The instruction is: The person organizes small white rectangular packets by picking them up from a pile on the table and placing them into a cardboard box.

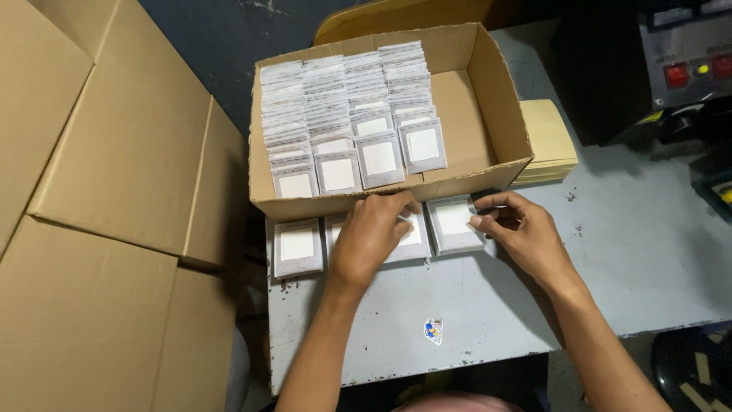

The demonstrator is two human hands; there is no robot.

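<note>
An open cardboard box point(488, 99) on a grey table point(640, 252) holds several rows of small grey packets point(343, 107) with white square windows, stood on edge. In front of the box, several stacks of the same packets lie flat in a row. My left hand point(371, 236) rests on top of the middle stack point(415, 240), fingers curled over it. My right hand point(518, 229) pinches the right edge of the rightmost stack point(454, 223). The leftmost stack point(297, 246) lies untouched.
Large closed cardboard boxes point(114, 191) fill the left side. A pile of tan envelopes point(550, 141) lies right of the open box. A black machine point(679, 69) with red and yellow buttons stands at the far right. A small sticker point(433, 330) is on the table.
</note>
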